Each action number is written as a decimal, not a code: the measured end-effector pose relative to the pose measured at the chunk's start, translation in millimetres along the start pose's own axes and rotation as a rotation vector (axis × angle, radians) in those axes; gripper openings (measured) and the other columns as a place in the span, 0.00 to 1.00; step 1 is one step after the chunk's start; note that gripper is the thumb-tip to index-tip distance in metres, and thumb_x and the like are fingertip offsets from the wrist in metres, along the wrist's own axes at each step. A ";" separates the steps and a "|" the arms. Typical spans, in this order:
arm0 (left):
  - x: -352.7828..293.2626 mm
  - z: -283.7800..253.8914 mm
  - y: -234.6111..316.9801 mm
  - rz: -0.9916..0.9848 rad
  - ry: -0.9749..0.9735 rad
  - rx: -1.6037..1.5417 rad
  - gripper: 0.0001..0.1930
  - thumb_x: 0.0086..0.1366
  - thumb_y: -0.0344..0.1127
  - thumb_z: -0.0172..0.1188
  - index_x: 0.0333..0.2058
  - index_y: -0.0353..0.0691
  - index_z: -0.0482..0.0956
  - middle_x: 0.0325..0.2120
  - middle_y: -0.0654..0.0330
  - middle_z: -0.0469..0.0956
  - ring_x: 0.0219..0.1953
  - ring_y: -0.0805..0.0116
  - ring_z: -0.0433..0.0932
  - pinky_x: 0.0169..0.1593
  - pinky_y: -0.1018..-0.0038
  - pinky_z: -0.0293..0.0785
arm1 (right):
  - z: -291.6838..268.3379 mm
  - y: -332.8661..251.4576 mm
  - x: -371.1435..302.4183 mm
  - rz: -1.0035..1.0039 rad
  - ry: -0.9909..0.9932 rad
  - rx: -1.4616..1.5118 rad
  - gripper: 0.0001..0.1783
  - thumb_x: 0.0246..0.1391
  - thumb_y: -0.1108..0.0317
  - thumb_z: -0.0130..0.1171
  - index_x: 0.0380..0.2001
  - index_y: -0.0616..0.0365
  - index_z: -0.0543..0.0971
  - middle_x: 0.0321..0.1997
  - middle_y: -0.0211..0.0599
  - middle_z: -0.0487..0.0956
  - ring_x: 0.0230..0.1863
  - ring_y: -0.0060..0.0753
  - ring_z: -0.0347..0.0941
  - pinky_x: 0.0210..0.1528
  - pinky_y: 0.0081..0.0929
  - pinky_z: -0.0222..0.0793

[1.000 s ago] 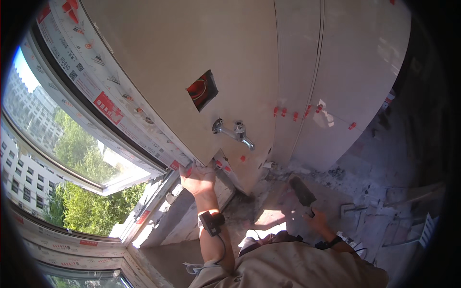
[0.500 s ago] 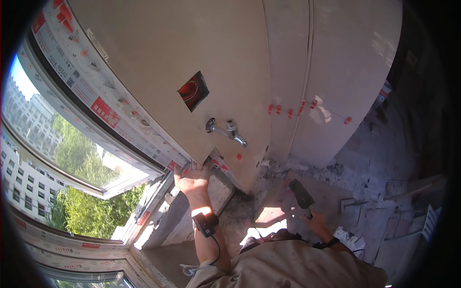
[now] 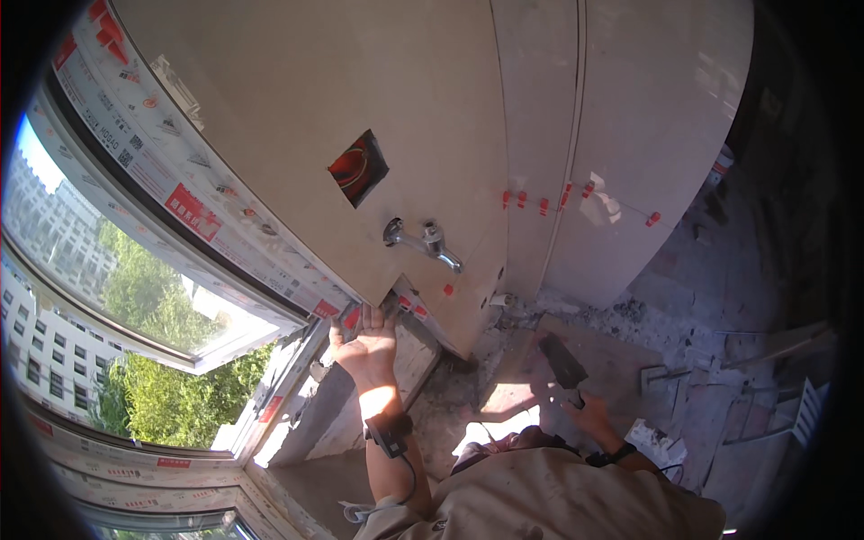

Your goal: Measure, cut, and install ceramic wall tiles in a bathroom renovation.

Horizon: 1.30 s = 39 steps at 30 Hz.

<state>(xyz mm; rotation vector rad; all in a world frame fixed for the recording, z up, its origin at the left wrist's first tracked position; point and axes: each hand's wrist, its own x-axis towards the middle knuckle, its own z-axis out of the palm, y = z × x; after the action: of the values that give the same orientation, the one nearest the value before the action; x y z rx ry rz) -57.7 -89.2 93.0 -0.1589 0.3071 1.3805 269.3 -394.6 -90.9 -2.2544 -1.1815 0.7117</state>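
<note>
My left hand [image 3: 367,346] reaches up to the lower corner of a large beige wall tile [image 3: 270,117]. Its fingers are stretched out, with the tips at the tile's bottom edge beside a notch, and the thumb is spread. Low on the right, my right hand [image 3: 589,414] is closed round the handle of a dark trowel [image 3: 562,362], whose blade points up and away over the floor. A chrome tap [image 3: 423,245] sticks out of the tile above my left hand. Higher up, a square cut-out [image 3: 358,169] shows red inside.
Left of the tile stands a window frame [image 3: 193,211] in printed film, its sash swung open. Red clips [image 3: 544,207] sit along the tile joints. A board [image 3: 589,360] lies on the dusty floor, and a white rack-like piece [image 3: 801,418] is at the far right.
My left hand has dropped slightly, with its palm showing more and its fingers straighter. The trowel in my right hand has barely moved.
</note>
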 end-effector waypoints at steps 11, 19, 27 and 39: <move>43.2 -45.5 -60.5 0.209 0.098 0.860 0.31 0.63 0.24 0.46 0.66 0.33 0.55 0.56 0.49 0.71 0.59 0.57 0.70 0.60 0.64 0.65 | 2.2 11.0 9.8 -0.056 0.011 0.042 0.25 0.46 0.48 0.66 0.33 0.62 0.77 0.30 0.55 0.80 0.35 0.59 0.78 0.37 0.44 0.73; 27.9 -60.8 -65.4 0.116 -0.170 0.571 0.33 0.61 0.20 0.46 0.66 0.31 0.52 0.56 0.46 0.70 0.57 0.53 0.72 0.57 0.65 0.68 | 18.7 9.9 24.6 -0.062 0.001 0.089 0.23 0.45 0.52 0.68 0.31 0.63 0.77 0.27 0.51 0.78 0.30 0.50 0.77 0.33 0.40 0.71; 8.6 -112.4 -8.2 0.231 0.103 1.073 0.21 0.65 0.30 0.55 0.55 0.31 0.69 0.41 0.54 0.81 0.40 0.67 0.80 0.41 0.75 0.73 | 10.9 -62.9 33.4 -0.195 -0.121 0.113 0.21 0.46 0.54 0.69 0.33 0.63 0.79 0.23 0.44 0.77 0.24 0.29 0.71 0.29 0.32 0.68; 52.2 -130.3 -6.7 0.780 -0.341 1.066 0.24 0.67 0.27 0.53 0.61 0.27 0.63 0.50 0.49 0.76 0.50 0.63 0.76 0.54 0.68 0.71 | 143.7 -97.7 134.5 -0.759 0.030 0.757 0.14 0.43 0.68 0.66 0.31 0.64 0.75 0.24 0.36 0.75 0.25 0.28 0.72 0.28 0.28 0.68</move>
<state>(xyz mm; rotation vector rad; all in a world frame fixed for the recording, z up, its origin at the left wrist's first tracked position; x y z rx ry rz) -58.7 -79.1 -47.1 1.1716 0.8242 1.7732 184.9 -205.7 -164.8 -1.0818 -1.3241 0.6452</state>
